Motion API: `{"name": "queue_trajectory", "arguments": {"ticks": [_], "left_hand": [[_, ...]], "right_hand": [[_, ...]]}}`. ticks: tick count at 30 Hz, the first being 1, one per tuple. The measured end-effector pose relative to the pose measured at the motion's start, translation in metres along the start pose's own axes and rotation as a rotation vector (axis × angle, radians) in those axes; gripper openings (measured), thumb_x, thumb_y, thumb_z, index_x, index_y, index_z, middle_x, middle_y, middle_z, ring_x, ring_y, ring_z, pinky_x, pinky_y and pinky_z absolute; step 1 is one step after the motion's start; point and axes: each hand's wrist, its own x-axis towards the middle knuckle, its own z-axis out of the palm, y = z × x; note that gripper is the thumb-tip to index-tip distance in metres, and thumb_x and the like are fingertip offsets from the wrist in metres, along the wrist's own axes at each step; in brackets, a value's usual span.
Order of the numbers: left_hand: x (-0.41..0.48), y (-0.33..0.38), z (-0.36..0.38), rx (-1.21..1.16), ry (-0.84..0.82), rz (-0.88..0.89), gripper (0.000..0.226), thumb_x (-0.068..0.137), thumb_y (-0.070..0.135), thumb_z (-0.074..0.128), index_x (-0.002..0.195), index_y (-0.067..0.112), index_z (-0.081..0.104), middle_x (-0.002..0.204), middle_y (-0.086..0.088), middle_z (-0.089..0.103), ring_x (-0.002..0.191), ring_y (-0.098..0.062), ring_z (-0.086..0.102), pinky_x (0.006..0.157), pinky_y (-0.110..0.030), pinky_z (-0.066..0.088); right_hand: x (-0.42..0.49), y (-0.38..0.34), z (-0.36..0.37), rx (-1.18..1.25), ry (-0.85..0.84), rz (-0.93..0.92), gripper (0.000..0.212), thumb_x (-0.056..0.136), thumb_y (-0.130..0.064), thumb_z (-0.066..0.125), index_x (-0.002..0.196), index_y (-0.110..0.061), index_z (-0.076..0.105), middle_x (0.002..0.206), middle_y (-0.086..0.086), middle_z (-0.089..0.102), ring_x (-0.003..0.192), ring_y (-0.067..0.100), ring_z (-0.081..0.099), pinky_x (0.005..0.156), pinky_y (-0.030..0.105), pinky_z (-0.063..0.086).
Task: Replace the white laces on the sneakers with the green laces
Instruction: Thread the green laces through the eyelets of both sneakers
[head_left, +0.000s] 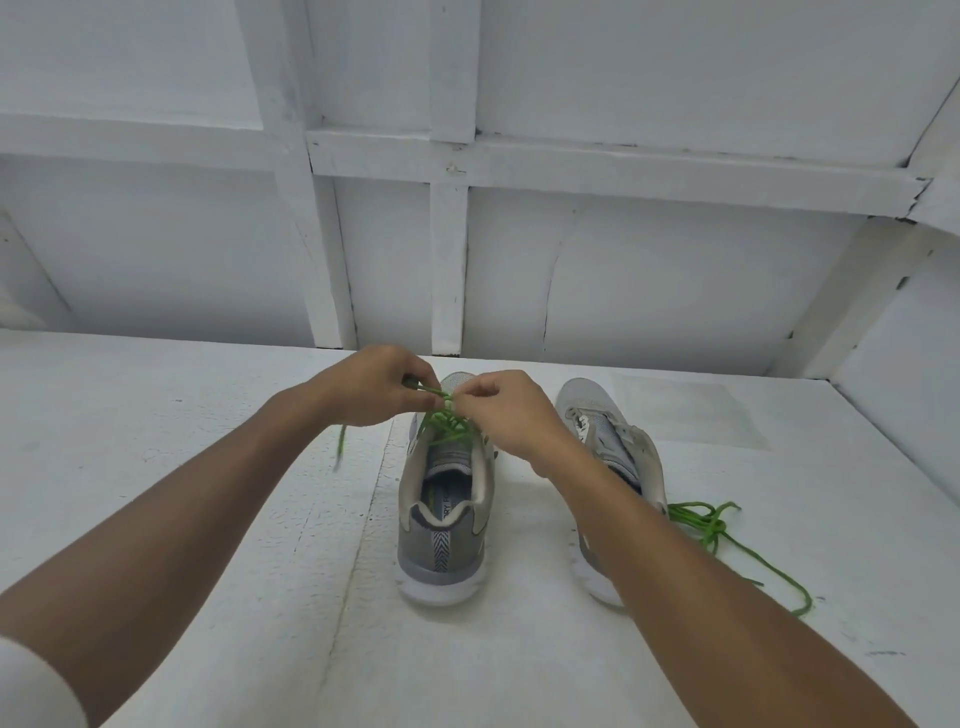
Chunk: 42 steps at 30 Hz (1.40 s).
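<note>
Head view: left hand (371, 387) and right hand (506, 410) both pinch green lace (441, 428) between them, over grey sneaker (444, 519) just below hands. Lace likely thin, limp, light, so pinch near tip. Second green lace (717, 525) lies beyond right forearm, beside other sneaker (613, 441).

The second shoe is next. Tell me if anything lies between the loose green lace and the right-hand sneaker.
Nothing visible does: the loose green lace lies on the table beside the heel of the right-hand sneaker. Only the right forearm crosses above that sneaker.
</note>
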Motion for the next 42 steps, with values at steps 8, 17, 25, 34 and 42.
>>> {"name": "queue_trajectory", "arguments": {"ticks": [8,17,25,34,42], "left_hand": [[0.001,0.0,-0.003,-0.063,-0.039,0.039,0.002,0.088,0.03,0.07,0.088,0.03,0.072,0.052,0.01,0.046,0.049,-0.006,0.038,0.048,-0.016,0.027],[0.002,-0.003,-0.002,-0.053,-0.039,0.044,0.009,0.089,0.034,0.067,0.095,0.03,0.072,0.052,0.01,0.048,0.047,-0.006,0.038,0.053,-0.024,0.029],[0.0,-0.005,-0.001,-0.07,-0.046,0.023,0.012,0.09,0.036,0.065,0.098,0.029,0.071,0.045,0.017,0.048,0.045,-0.003,0.04,0.051,-0.023,0.028],[-0.003,-0.014,-0.002,-0.112,-0.042,-0.009,0.017,0.087,0.042,0.066,0.096,0.03,0.074,0.049,0.012,0.045,0.046,-0.006,0.035,0.054,-0.025,0.028],[-0.01,-0.039,-0.003,-0.1,-0.077,-0.104,0.019,0.078,0.054,0.069,0.081,0.037,0.076,0.084,0.01,0.073,0.082,-0.013,0.065,0.078,-0.034,0.05]], "right_hand": [[0.002,0.006,0.01,-0.106,-0.047,0.02,0.031,0.084,0.002,0.057,0.065,-0.022,0.062,0.062,-0.005,0.054,0.059,0.011,0.044,0.052,0.022,0.035],[0.001,0.019,0.009,0.034,0.075,-0.099,0.029,0.07,-0.029,0.086,0.08,-0.023,0.06,0.101,0.001,0.062,0.079,0.013,0.054,0.066,0.026,0.039],[-0.01,0.02,-0.003,0.349,0.037,-0.097,0.018,0.097,-0.026,0.057,0.097,-0.023,0.075,0.102,-0.011,0.07,0.089,0.004,0.063,0.074,0.016,0.045],[-0.014,0.025,-0.031,0.263,0.2,0.05,0.038,0.099,-0.035,0.051,0.084,-0.005,0.071,0.071,-0.001,0.061,0.051,0.01,0.056,0.049,0.025,0.045],[-0.019,0.033,-0.044,-0.65,0.175,0.049,0.046,0.094,-0.025,0.052,0.052,-0.01,0.037,0.053,0.004,0.041,0.051,0.019,0.038,0.05,0.029,0.032]]}}
